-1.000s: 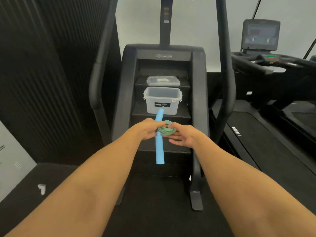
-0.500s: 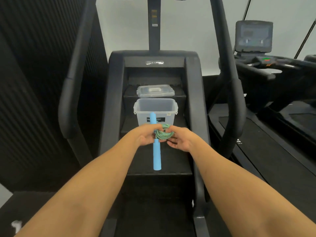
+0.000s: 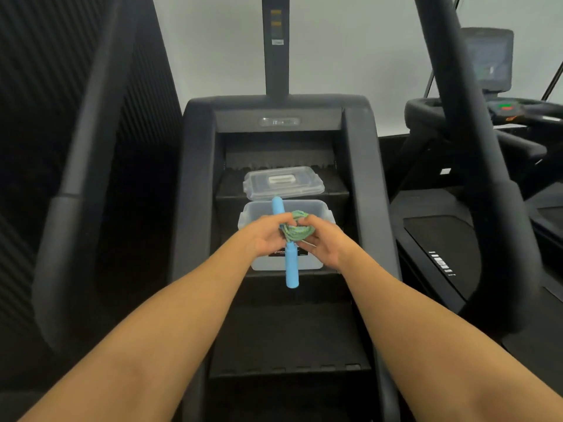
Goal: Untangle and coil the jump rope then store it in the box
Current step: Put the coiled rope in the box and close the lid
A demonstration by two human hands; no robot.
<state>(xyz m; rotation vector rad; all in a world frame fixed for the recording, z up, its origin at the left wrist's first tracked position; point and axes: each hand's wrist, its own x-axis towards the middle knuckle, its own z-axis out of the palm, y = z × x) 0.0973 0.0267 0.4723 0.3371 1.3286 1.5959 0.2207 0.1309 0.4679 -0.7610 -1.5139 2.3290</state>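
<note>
The jump rope has blue handles [image 3: 291, 269] held upright and a green cord wound into a small coil [image 3: 298, 230]. My left hand [image 3: 264, 237] grips the handles around their middle. My right hand [image 3: 323, 240] holds the coil from the right side. Both hands hover just in front of and above the clear plastic box [image 3: 320, 208], which stands open on a step of the stair machine. The top of one handle reaches over the box's opening. The box's lower front is partly hidden by my hands.
The box's clear lid [image 3: 281, 181] lies on the step behind the box. Black side walls of the stair machine [image 3: 361, 184] and curved handrails [image 3: 475, 166] flank the steps. A treadmill [image 3: 499, 111] stands to the right.
I have moved closer to the stair machine. Both hands with the coiled rope have risen and gone forward, from below the box to in front of its opening.
</note>
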